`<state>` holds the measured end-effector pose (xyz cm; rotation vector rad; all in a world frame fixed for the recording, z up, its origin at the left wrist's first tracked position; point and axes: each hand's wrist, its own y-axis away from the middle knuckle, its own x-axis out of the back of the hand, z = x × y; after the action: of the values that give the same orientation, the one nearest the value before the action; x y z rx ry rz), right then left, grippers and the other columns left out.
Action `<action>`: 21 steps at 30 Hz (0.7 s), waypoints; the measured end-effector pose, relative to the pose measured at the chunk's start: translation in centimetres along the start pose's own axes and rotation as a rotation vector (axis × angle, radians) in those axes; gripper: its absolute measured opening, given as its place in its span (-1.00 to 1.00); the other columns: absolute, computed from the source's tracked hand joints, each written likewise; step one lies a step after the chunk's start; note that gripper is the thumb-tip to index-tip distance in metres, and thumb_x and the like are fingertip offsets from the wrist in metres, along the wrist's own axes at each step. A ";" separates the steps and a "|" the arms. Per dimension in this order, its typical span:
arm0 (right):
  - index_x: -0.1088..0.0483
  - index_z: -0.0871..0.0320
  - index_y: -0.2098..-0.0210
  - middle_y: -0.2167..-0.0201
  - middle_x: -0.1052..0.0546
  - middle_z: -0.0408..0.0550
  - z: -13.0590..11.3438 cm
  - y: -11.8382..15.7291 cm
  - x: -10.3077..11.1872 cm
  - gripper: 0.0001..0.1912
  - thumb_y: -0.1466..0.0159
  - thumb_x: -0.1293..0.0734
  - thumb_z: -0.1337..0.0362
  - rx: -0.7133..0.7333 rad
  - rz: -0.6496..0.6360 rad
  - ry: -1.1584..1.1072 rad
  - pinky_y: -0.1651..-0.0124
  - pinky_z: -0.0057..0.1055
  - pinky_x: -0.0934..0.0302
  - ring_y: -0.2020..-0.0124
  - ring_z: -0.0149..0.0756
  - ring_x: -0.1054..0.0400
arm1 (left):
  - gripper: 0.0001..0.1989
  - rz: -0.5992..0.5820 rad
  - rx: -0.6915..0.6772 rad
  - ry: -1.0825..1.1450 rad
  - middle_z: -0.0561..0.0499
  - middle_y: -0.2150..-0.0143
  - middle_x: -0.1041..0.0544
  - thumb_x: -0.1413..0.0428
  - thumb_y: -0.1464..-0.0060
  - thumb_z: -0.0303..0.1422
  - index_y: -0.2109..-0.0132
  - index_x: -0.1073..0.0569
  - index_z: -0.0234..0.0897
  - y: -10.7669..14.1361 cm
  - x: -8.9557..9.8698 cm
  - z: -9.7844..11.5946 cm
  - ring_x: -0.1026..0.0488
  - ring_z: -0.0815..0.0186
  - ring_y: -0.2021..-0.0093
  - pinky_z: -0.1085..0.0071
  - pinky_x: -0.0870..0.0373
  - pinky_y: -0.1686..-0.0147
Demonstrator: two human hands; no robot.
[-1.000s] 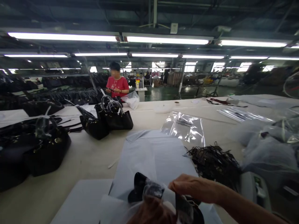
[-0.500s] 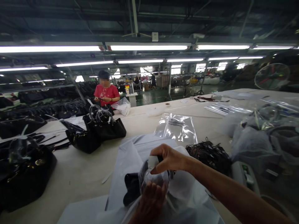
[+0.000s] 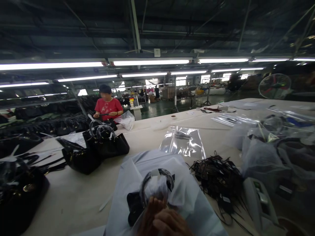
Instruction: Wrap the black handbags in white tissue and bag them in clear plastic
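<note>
Head view: person's two bare hands are together at the bottom edge of the frame, low on a pair of plastic-wrapped handles [image 3: 144,187]. These loop upward around crumpled white tissue [image 3: 159,187]. Left hand [image 3: 150,214]: fingers bent and bunched together at the foot of the tissue. Right hand [image 3: 172,223]: fingers curled, overlapping the left from its outer side. Neither is spread wide; fingertips are hidden, so cannot tell whether either has a firm hold, or on which layer.

Work piece: apparently a black handbag [image 3: 135,208], mostly covered by the hands and pale wrapping; only a dark part shows, left of the handles. It lies on white sheeting [image 3: 133,168] on the counter [image 3: 76,200], directly before the person.

Surroundings: finished-looking black handbags [image 3: 113,144] stand farther off to the left, handles likewise wrapped. Clear plastic sheets [image 3: 183,142] lie beyond the work; a heap of dark tags with cords [image 3: 219,178] lies to its right.

Judgement: step in hand looks like dressing the handles, tucking or gathering tissue at their base. Next move seems to call for one hand steadying the loops while the other presses loose tissue inward, lightly, since thin wrap may tear or spring back out.
</note>
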<state>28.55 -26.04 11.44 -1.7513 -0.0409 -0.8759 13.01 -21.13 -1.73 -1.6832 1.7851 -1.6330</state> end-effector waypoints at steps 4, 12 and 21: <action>-0.24 0.31 -0.08 0.09 -0.52 0.07 1.8 4.4 -5.3 -0.57 -0.22 -0.09 0.47 -0.182 -0.059 0.355 0.04 -0.45 -0.27 0.00 -0.29 -0.34 | -0.61 -0.034 -0.075 -0.016 -0.07 0.11 -0.47 0.20 -0.15 -0.58 -0.05 -0.35 -0.38 -0.8 0.5 -0.9 -0.36 0.27 0.00 0.30 -0.24 -0.09; -0.22 0.20 -0.17 -0.08 -0.43 -0.06 3.1 7.9 -6.5 -0.43 -0.16 -0.10 0.51 -0.159 -0.185 0.505 -0.06 -0.44 -0.16 -0.13 -0.32 -0.20 | -0.59 -0.117 -0.059 -0.006 -0.09 0.21 -0.47 0.24 -0.03 -0.68 0.03 -0.34 -0.45 -2.3 1.4 -1.8 -0.42 0.25 0.10 0.32 -0.34 0.04; -0.37 0.15 0.07 -0.06 -0.44 -0.12 1.6 6.1 -5.5 -0.71 -0.35 -0.08 0.31 -0.246 -0.348 0.430 -0.03 -0.43 -0.21 -0.08 -0.37 -0.23 | -0.33 -0.231 -0.208 0.183 -0.21 0.13 -0.47 0.25 -0.06 -0.58 -0.33 0.20 -0.45 -1.8 3.8 -4.0 -0.39 0.05 0.07 0.09 -0.25 0.01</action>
<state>28.10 -24.89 3.17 -1.7709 0.0493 -1.5537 9.85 -21.47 3.07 -1.9511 1.9683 -1.8004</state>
